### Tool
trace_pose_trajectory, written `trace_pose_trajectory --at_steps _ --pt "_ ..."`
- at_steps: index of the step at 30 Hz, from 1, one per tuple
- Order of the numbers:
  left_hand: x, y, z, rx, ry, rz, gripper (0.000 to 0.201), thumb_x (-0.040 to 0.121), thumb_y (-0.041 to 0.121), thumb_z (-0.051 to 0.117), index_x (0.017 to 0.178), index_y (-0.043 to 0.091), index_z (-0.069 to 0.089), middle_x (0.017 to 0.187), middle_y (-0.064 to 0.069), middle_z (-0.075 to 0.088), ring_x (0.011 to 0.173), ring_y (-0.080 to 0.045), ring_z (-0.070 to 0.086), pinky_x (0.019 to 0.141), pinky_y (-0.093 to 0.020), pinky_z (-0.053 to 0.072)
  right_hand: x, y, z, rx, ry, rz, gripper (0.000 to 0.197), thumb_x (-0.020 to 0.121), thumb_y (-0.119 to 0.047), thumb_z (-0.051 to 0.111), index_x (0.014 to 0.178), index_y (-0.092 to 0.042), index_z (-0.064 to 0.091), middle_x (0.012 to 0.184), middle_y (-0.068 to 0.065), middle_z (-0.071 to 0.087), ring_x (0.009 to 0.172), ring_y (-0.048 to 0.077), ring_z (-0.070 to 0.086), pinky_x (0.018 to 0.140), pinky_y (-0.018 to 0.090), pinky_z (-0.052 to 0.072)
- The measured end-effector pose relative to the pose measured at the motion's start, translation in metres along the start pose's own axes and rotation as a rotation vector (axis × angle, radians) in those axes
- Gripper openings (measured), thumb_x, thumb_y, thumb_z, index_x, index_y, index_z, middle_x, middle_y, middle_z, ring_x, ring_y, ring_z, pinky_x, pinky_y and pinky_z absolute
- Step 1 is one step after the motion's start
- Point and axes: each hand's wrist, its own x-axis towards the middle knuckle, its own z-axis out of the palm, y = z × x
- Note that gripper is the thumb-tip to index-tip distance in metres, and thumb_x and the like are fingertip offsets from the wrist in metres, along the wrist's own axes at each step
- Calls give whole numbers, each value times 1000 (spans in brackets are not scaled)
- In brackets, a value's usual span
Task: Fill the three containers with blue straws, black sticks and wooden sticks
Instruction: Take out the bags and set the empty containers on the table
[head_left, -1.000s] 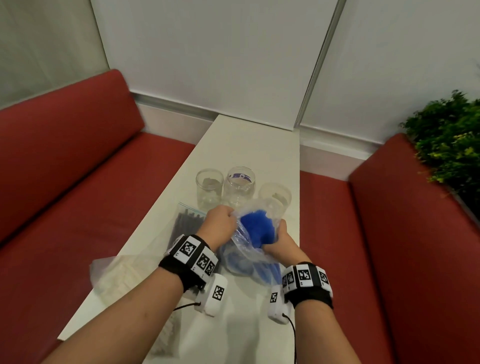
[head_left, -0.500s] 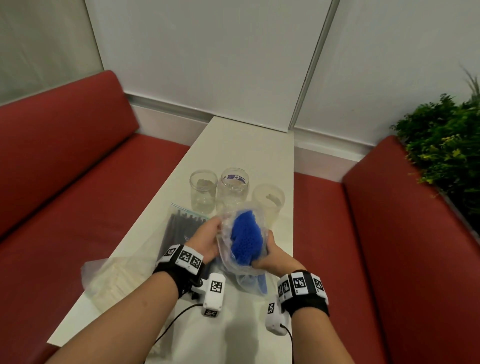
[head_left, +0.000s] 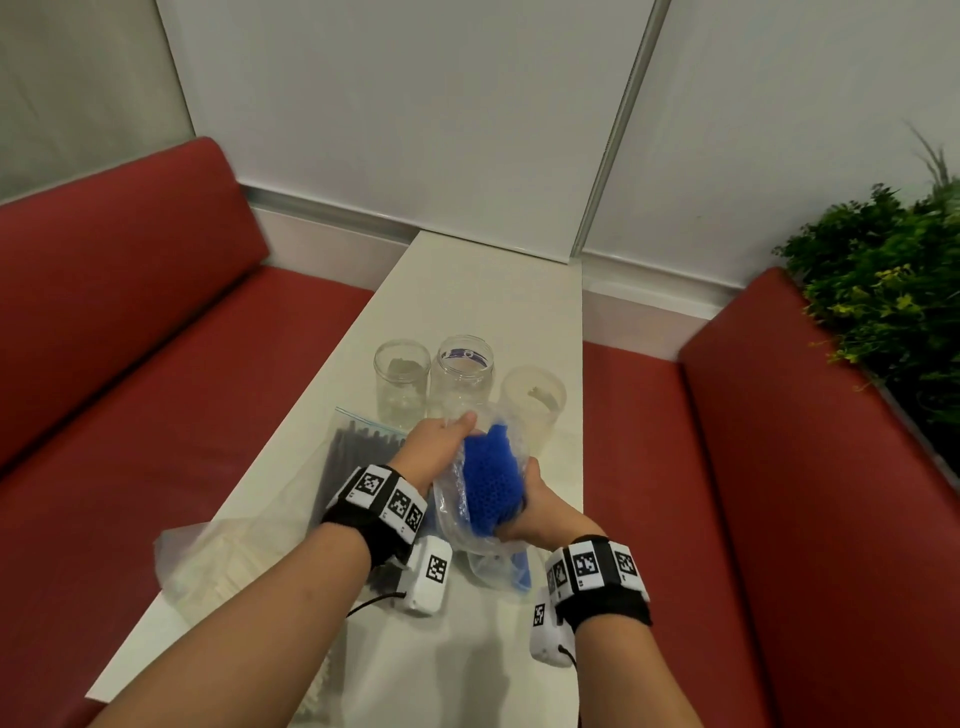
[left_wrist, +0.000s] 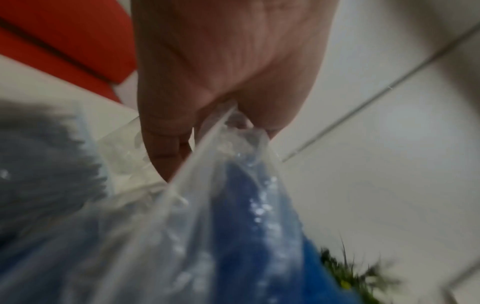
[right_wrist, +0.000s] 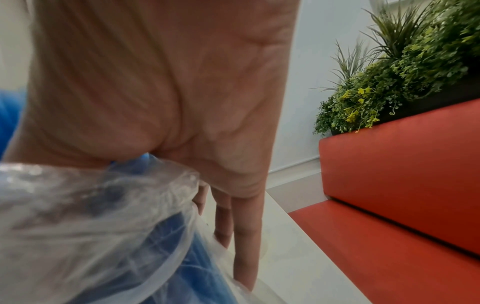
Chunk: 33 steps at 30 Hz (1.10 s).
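Both hands hold a clear plastic bag (head_left: 457, 514) of blue straws (head_left: 491, 480) upright over the white table (head_left: 498, 312). My left hand (head_left: 441, 441) pinches the bag's top edge (left_wrist: 221, 127). My right hand (head_left: 530, 512) grips the bag around the straw bundle, and its fingers (right_wrist: 246, 236) lie along the bag's far side. Three clear containers stand in a row just beyond: left (head_left: 401, 379), middle (head_left: 464, 376), right (head_left: 532, 402). A bag of black sticks (head_left: 358, 457) lies to the left, and a bag of wooden sticks (head_left: 208, 566) lies nearer me.
Red bench seats (head_left: 156, 415) flank the narrow table on both sides. A green plant (head_left: 883, 291) sits behind the right bench (right_wrist: 402, 164). White wall panels close the table's far end.
The bag of blue straws has been raised more upright and drawn slightly toward me. My left hand has shifted up along the bag's top edge; the right keeps its grip.
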Motion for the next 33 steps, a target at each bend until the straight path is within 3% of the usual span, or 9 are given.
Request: trace_pose_trajectory --at_steps 3,7,10,12,15,21,25,30,33 --pt "6 -6 -5 -130 -19 -148 39 99 45 52 111 12 71 120 -9 62 109 -26 55 98 -36 40 -4 0 2 73 -20 7 114 70 -7 86 151 -19 6 135 8 50 127 23 52 105 37 50" --pt "9 -8 -9 -162 -19 -179 37 99 42 55 100 10 74 111 -13 71 105 -30 64 99 -39 47 -8 2 2 103 -40 15 112 71 -6 84 152 -19 8 134 5 51 128 21 52 108 37 48" --pt "10 -4 -7 -64 -66 -33 31 93 48 60 108 24 73 114 2 68 109 -19 60 82 -31 44 -8 1 -1 86 -41 10 111 68 -5 82 151 -19 10 129 4 53 123 21 55 103 35 51" --pt "11 -1 -7 -30 -167 30 37 89 52 63 119 30 69 116 10 67 111 -12 59 75 -24 40 -6 0 -4 70 -32 6 108 69 -3 81 149 -18 10 118 0 56 113 16 59 88 24 55" --pt "14 0 -7 39 -118 65 30 87 57 65 93 29 74 95 9 70 90 -6 61 66 -23 39 -8 -3 -2 52 -34 -4 109 70 -4 82 148 -22 8 111 -5 56 101 5 59 73 11 49" --pt "24 0 -5 74 -5 28 30 90 45 65 73 21 71 80 6 70 80 -14 63 65 -26 40 -12 -3 7 56 -42 -30 113 68 -8 84 150 -27 8 118 -3 57 107 6 59 76 12 49" --pt "27 -12 -11 108 40 27 36 95 43 59 79 14 72 84 -4 72 83 -25 66 66 -27 46 -11 0 10 52 7 -16 107 69 -9 86 149 -23 16 118 -8 56 110 9 58 83 13 47" --pt "30 -41 -22 171 -4 -28 33 97 34 58 95 3 68 96 -11 70 90 -25 64 89 -39 49 -5 4 23 -20 53 33 91 69 -18 87 142 -20 34 100 -18 54 82 -14 61 61 2 44" --pt "29 -59 -24 356 -14 8 30 102 29 49 109 3 63 110 -12 67 107 -30 63 92 -37 49 3 7 39 -128 116 104 87 68 -23 90 139 -25 41 87 -19 53 76 -1 60 62 7 42"
